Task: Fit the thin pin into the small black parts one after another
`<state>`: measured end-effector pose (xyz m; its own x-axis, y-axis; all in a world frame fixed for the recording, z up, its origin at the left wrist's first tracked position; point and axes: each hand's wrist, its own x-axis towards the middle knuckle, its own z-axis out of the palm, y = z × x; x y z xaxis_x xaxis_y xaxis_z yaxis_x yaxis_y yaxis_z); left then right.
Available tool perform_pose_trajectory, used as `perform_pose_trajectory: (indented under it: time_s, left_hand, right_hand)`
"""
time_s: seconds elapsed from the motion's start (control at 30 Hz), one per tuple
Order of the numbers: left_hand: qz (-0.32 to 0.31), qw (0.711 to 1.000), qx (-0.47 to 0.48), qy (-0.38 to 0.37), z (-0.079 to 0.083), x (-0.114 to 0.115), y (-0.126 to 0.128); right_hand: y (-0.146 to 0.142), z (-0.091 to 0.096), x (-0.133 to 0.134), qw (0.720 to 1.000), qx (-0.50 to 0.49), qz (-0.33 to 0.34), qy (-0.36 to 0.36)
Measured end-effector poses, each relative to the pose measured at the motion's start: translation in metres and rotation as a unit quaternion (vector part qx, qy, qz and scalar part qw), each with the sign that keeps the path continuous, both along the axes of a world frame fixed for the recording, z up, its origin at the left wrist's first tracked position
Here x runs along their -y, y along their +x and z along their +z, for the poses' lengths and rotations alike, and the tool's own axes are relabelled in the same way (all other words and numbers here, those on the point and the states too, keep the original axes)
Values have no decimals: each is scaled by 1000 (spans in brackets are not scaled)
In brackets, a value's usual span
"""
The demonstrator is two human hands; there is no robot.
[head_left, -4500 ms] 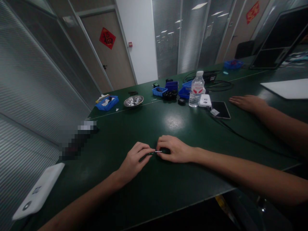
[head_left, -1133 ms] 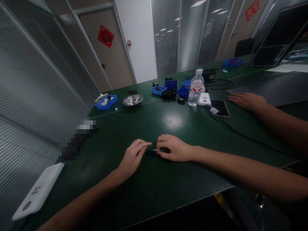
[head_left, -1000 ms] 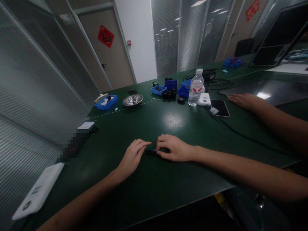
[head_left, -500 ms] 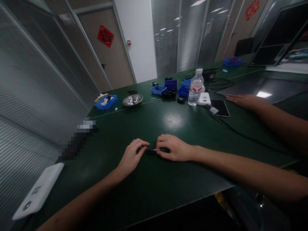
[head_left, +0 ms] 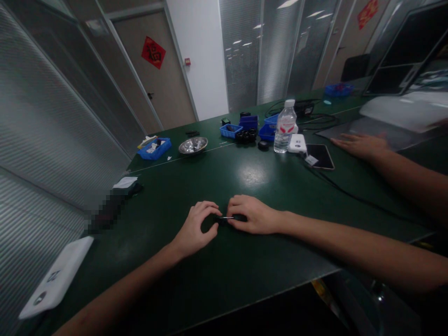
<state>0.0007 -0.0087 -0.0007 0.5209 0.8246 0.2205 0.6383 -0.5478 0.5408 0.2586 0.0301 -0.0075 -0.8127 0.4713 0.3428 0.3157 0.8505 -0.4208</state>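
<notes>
A screwdriver with a black handle (head_left: 240, 217) and a thin bright shaft lies in my right hand (head_left: 250, 215), whose fingers are curled round it. The shaft points left, toward a small black part (head_left: 221, 220) on the green table (head_left: 168, 186). My left hand (head_left: 196, 228) has its thumb and forefinger curved about that part, with a gap between them nearer the palm. The part is dark and partly covered by my fingertips, so its kind cannot be made out.
Beyond my hands stand a metal bowl (head_left: 193, 146), a blue basket (head_left: 155, 149), more blue bins (head_left: 248, 122) and a water bottle (head_left: 285, 127). A phone-like slab (head_left: 319, 156) and a white device (head_left: 297, 143) lie right. Another person's hand (head_left: 360, 145) rests near a sheet. A white device (head_left: 56, 277) sits left.
My left thumb and forefinger have spread from a pinch and moved slightly right, around the black part. My right hand is almost still. A pale, blurred sheet has appeared by the other person's hand.
</notes>
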Motion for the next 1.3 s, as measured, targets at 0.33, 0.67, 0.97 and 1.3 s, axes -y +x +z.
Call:
perform_pose_trajectory:
  time_s: [0.33, 0.67, 0.97, 1.3]
  left_hand:
    - [-36, 997, -50, 44, -9, -5, -9]
    - [118, 977, -130, 122, -16, -74, -97]
    - [360, 895, -238, 113, -29, -115, -210]
    - [434, 843, -294, 114, -30, -116, -229]
  right_hand:
    - [1, 6, 2, 1000, 2, 9, -8]
    - [4, 11, 6, 999, 22, 36, -13]
    - [5, 8, 6, 999, 22, 39, -10]
    - [5, 9, 6, 999, 27, 41, -13]
